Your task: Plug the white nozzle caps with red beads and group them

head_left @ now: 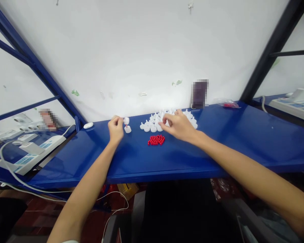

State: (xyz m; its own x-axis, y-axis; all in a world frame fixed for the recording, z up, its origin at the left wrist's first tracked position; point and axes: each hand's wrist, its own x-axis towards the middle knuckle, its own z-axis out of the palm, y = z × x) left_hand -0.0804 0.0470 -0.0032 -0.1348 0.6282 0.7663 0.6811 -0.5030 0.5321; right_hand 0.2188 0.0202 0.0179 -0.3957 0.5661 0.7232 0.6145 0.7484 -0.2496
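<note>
My left hand [116, 129] is closed in a pinch at the left of the blue table. A small white nozzle cap [126, 120] sticks out to the right at its fingertips; the fingers partly hide its tip. Just below it, another white nozzle cap [127, 129] with a red tip stands on the table. My right hand [176, 124] is over a cluster of white nozzle caps [153, 124], its thumb and forefinger curved but apart, with nothing visible between them. In front of the cluster lies a patch of small red tip caps [156, 140].
A white oval case [88, 125] lies at the table's left rear. A blurred dark upright object [200, 93] leans on the wall, with a clear bag [227, 104] holding something red to its right. Power strips [38, 152] and cables lie left of the blue frame.
</note>
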